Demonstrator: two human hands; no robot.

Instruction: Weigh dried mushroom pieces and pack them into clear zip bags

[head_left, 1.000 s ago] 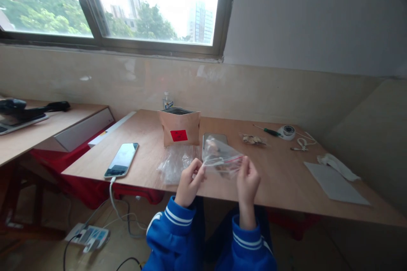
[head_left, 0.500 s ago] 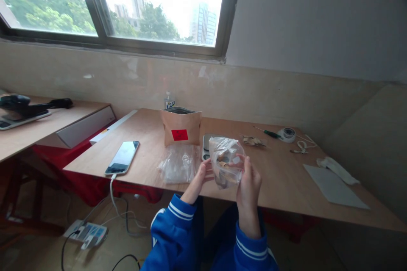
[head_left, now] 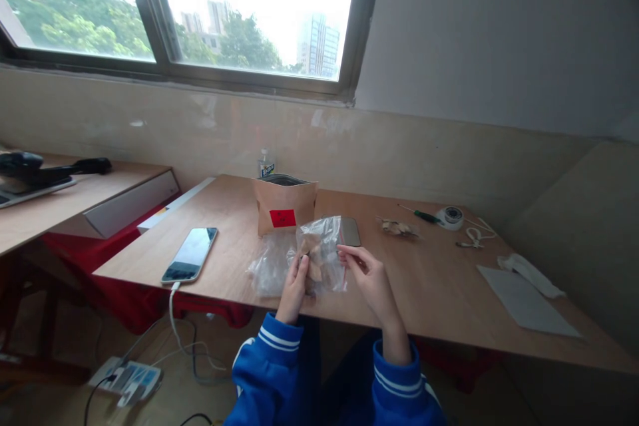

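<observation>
Both of my hands hold one small clear plastic bag [head_left: 322, 253] with pale brown pieces inside, just above the near edge of the wooden table [head_left: 439, 293]. My left hand [head_left: 294, 286] grips its lower left side with fingers closed. My right hand [head_left: 368, 276] pinches the bag's right edge. A pile of empty clear bags [head_left: 272, 266] lies on the table directly behind my left hand. A brown paper pouch [head_left: 284, 208] with a red label stands upright behind them.
A phone [head_left: 190, 253] on a cable lies at the table's left. A dark flat slab [head_left: 348, 231], loose pale bits [head_left: 397, 227], a screwdriver [head_left: 419, 214], tape roll [head_left: 450, 217], white cord [head_left: 472, 237] and grey sheet [head_left: 524, 303] lie to the right. A power strip [head_left: 124, 376] lies on the floor.
The filled bag has come down and to the left, from held up between both hands to low over the empty bags. My left hand shifted onto its lower left side.
</observation>
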